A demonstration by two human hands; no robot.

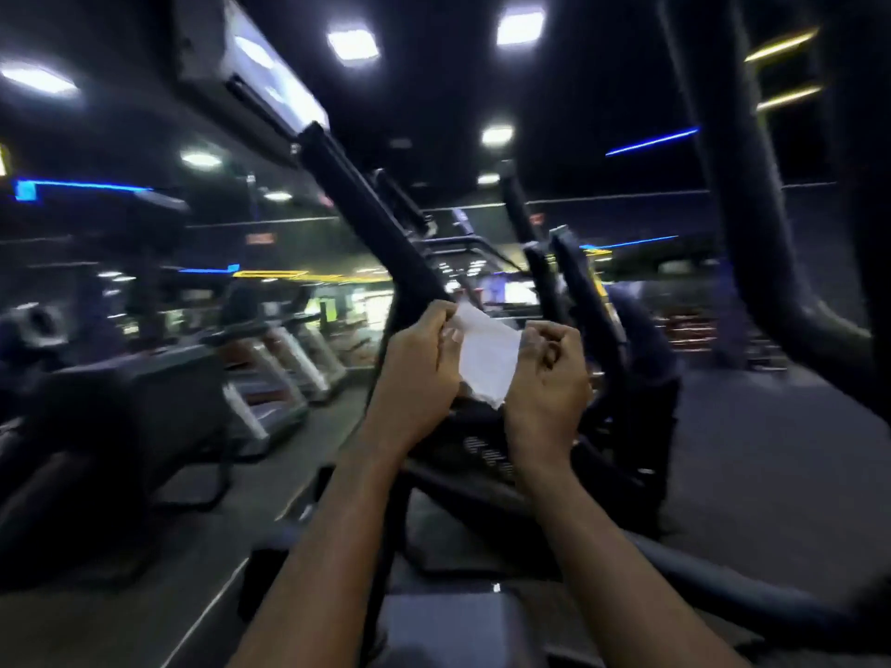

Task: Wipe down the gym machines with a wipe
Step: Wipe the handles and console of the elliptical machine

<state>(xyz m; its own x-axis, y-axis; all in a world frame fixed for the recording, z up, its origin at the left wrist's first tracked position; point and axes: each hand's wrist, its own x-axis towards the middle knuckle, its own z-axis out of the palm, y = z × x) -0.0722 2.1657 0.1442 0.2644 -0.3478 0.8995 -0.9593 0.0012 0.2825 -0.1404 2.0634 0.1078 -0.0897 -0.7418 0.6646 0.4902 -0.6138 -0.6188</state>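
A white wipe is stretched between both hands in the middle of the view. My left hand pinches its left edge and my right hand pinches its right edge with curled fingers. Both hands are raised in front of a black gym machine. Its long dark handle slants up to the left, and shorter handles rise just behind my right hand. The wipe touches no part of the machine. The picture is blurred by motion.
A row of treadmills runs along the left, with another dark machine nearer. A thick curved black bar stands at the right. Dark floor spreads to the right. An air conditioner hangs at top left.
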